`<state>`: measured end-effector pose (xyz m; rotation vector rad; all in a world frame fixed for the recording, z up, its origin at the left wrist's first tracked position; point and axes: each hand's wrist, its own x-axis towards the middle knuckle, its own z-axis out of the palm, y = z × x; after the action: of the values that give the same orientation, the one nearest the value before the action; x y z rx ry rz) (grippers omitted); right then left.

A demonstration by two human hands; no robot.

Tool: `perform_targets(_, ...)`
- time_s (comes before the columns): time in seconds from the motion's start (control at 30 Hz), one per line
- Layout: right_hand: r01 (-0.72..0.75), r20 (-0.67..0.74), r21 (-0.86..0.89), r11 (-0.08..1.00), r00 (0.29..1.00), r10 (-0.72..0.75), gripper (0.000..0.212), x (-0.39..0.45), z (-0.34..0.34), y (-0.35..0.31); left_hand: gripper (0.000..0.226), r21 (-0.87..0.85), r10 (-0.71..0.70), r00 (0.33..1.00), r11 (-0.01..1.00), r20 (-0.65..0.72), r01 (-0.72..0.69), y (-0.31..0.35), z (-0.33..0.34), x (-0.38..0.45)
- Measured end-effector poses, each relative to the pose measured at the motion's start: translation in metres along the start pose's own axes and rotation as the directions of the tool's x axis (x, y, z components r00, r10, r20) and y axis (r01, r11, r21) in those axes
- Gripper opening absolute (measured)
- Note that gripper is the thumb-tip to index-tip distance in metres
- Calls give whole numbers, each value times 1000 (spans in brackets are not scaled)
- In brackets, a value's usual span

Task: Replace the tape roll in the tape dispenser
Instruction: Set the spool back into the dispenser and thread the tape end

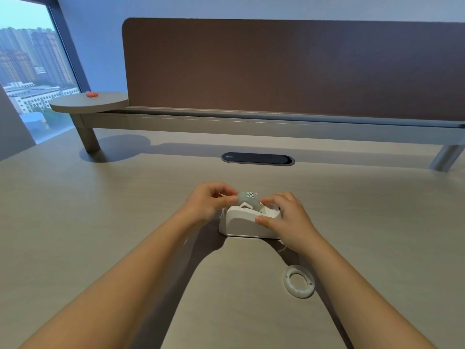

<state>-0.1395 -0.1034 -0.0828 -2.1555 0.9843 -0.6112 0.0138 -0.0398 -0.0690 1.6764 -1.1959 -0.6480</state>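
Observation:
A white tape dispenser stands on the pale wooden desk at the middle of the view. A grey-green tape roll with a small patterned label sits in its top cradle. My left hand pinches the roll's left side between thumb and fingers. My right hand holds the dispenser's right end, thumb on the near wall and fingers over the far side. The dispenser's cutter end is hidden under my right hand. A white empty tape core ring lies flat on the desk, near and right of the dispenser.
A dark oval cable port is set into the desk beyond the dispenser. A raised shelf with a brown partition panel runs along the back. A small red object rests on the shelf's round end. A window is at left.

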Motion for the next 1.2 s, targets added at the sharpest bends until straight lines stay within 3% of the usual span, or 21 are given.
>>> perform_targets(0.1, -23, 46, 4, 1000, 999, 23, 39, 0, -6, -7, 31, -23, -3, 1000, 1000, -13, 2, 0, -1, -1)
perform_targets(0.2, 26, -50, 71, 997, 998, -23, 35, 3, -9, -21, 37, -91, -26, 999, 996, -22, 23, 1, -1, -3)
perform_targets(0.3, 64, -91, -17, 998, 994, -65, 35, 9, -3, -38, 33, -112, -21, 999, 994, -38, 16, 0, -4, -8)
perform_targets(0.43, 26, -48, -144, 989, 998, -34, 32, 15, 0, -49, 29, -110, -38, 998, 993, -49, 32, -2, -7, -13)
perform_targets(0.7, -51, -18, -150, 987, 999, 49, 11, 18, -13, -52, 28, -69, -22, 999, 997, -49, 18, 0, -9, -15)
perform_targets(0.9, -67, 66, -360, 931, 993, 97, 14, 24, -23, -50, 45, 138, -1, 1000, 990, 19, -2, 1, 2, -14)
perform_targets(1.0, -51, 101, -483, 874, 988, 114, 35, 24, -27, -47, 52, 223, 9, 999, 975, 40, -18, 3, 8, -13)
perform_targets(1.07, -44, 112, -530, 847, 986, 121, 34, 23, -31, -47, 52, 255, 27, 999, 966, 45, -38, 4, 10, -13)
perform_targets(1.2, -78, 161, -390, 918, 975, 151, 26, 22, -40, -42, 50, 280, 36, 999, 959, 38, -45, 3, 12, -13)
